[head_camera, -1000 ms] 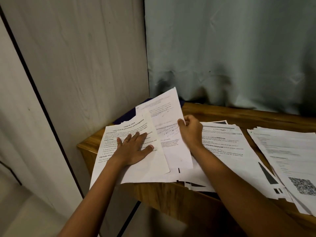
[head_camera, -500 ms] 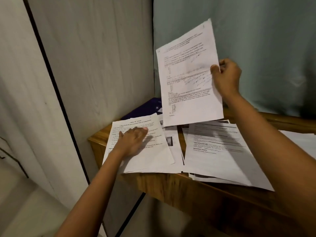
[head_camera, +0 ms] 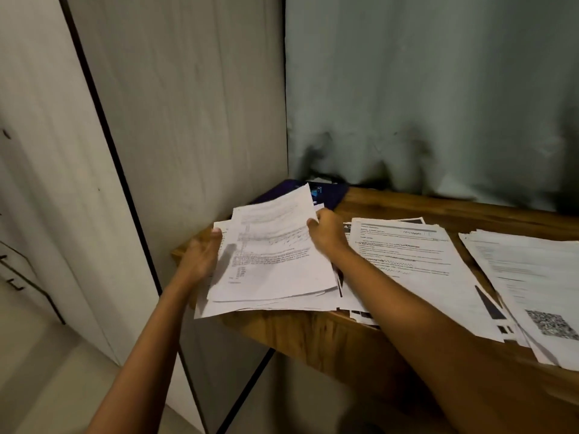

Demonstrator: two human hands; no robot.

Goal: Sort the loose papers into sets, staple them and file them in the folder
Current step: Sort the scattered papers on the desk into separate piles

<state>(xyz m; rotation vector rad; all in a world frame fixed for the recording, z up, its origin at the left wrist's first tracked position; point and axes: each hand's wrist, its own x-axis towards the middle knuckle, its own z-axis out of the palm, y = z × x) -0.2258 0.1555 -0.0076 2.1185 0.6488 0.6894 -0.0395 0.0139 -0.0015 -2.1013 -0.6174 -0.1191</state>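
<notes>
A printed sheet (head_camera: pixel 275 255) lies on top of the left pile of papers (head_camera: pixel 266 303) at the wooden table's left end. My right hand (head_camera: pixel 326 231) pinches that sheet at its right edge. My left hand (head_camera: pixel 200 258) grips the left edge of the pile, thumb on top. A middle pile (head_camera: pixel 416 267) and a right pile (head_camera: pixel 529 277) with a QR code lie further right. A dark blue folder (head_camera: pixel 332 192) sits behind the left pile, mostly hidden.
The wooden table (head_camera: pixel 313 333) stands in a corner, with a pale panel wall (head_camera: pixel 188 120) on the left and a grey-green curtain (head_camera: pixel 438 89) behind. Papers overhang the table's front edge.
My right hand has brought the raised sheet down onto the left pile. My left hand has moved from lying flat on the pile to gripping its left edge.
</notes>
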